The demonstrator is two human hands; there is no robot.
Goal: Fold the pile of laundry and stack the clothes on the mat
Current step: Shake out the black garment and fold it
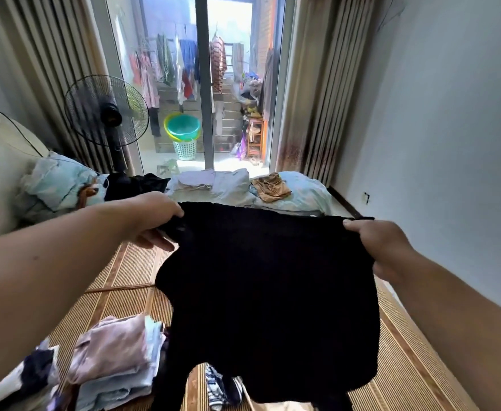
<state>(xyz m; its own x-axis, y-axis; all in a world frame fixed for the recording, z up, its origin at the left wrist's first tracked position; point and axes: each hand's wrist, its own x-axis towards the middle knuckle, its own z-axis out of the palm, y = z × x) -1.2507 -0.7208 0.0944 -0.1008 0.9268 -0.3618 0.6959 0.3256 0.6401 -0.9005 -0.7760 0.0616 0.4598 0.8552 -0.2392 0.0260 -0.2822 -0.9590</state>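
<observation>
A black knitted garment [270,292] hangs spread out in the air above the woven mat [124,277]. My left hand [154,218] grips its upper left corner and my right hand [379,247] grips its upper right corner. The cloth drops down and hides the middle of the mat. At the lower left lies a stack of folded clothes [118,360], pink on top of pale blue. A striped piece [222,387] shows under the black garment's lower edge.
Folded pale clothes [213,185] and a tan piece [271,186] lie on the light blue bedding [305,194] at the far end. A standing fan [106,114] is at the back left. A wall [451,143] runs along the right, a glass door [204,84] behind.
</observation>
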